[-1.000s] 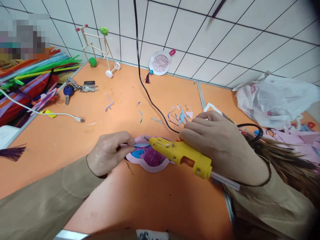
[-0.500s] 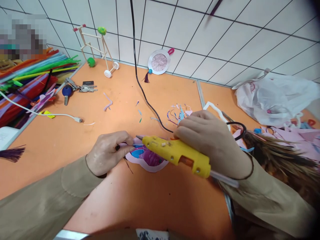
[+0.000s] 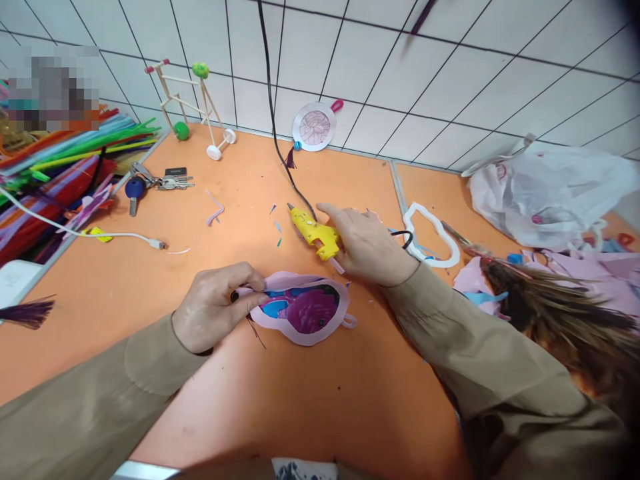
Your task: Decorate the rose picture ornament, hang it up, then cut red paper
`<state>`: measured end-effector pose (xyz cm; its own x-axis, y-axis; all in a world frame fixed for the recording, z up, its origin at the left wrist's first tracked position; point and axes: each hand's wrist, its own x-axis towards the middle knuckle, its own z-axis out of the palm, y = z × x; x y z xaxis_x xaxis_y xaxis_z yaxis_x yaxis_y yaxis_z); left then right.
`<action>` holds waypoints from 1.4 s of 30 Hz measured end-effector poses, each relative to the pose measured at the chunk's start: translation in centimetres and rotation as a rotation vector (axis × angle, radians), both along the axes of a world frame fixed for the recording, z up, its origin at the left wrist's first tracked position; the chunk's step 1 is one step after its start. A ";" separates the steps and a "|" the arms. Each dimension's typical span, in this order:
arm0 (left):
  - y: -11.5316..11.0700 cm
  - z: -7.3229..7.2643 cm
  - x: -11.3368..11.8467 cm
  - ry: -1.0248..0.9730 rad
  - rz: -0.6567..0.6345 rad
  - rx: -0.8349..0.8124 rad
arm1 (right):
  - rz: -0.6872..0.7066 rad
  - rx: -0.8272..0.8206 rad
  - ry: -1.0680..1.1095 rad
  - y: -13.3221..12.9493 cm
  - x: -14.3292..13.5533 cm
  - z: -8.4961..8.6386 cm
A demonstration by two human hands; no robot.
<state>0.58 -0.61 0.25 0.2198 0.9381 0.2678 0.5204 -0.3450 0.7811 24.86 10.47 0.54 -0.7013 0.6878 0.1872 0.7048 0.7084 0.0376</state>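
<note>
My left hand (image 3: pixel 217 307) pinches the left end of a pink-edged decorative piece (image 3: pixel 305 337), which has a purple and blue middle and a small loop at its right end. The top layer stands slightly apart along the far edge. Dark threads hang near my left fingertips. Beyond the piece, my right hand (image 3: pixel 373 243) is around the handle side of a yellow glue gun (image 3: pixel 315 233), index finger stretched out. The gun's nozzle points away and to the left, low over the orange table (image 3: pixel 300 413). Its handle is hidden by my hand.
A black cord (image 3: pixel 273 100) hangs down across the tiled wall to the table. Keys (image 3: pixel 173 180), a white cable (image 3: pixel 125 235) and a stick frame (image 3: pixel 193 107) lie left. A round ornament (image 3: pixel 315 127) leans behind. Right are a white outline (image 3: pixel 435 230), feathers (image 3: pixel 540 293) and a plastic bag (image 3: pixel 545 193).
My right hand has moved the glue gun away from the pink-edged piece, back and to the left, uncovering the piece's right side and loop. My left hand has stayed in place.
</note>
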 end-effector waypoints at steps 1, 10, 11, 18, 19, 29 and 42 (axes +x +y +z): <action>0.0 0.0 0.0 -0.002 0.002 -0.001 | 0.033 -0.023 0.013 0.3 0.1 -0.2; -0.1 0.2 0.1 0.008 -0.001 0.046 | 0.238 -0.478 0.496 -4.1 -0.9 3.1; -0.1 0.2 0.1 0.009 -0.005 0.055 | 0.211 -0.522 0.440 -4.9 -1.3 3.4; -0.4 0.4 0.3 0.044 -0.036 0.054 | 0.064 -0.653 0.297 -5.8 -3.8 3.6; -0.5 0.4 0.3 0.047 -0.036 0.051 | 0.066 -0.668 0.298 -5.6 -3.9 3.4; -0.5 0.1 0.1 0.075 -0.005 0.040 | 0.124 -0.854 0.474 -5.2 -4.2 2.4; -0.4 -0.2 0.1 0.018 -0.001 -0.003 | 0.185 -0.884 0.505 -4.9 -4.1 2.4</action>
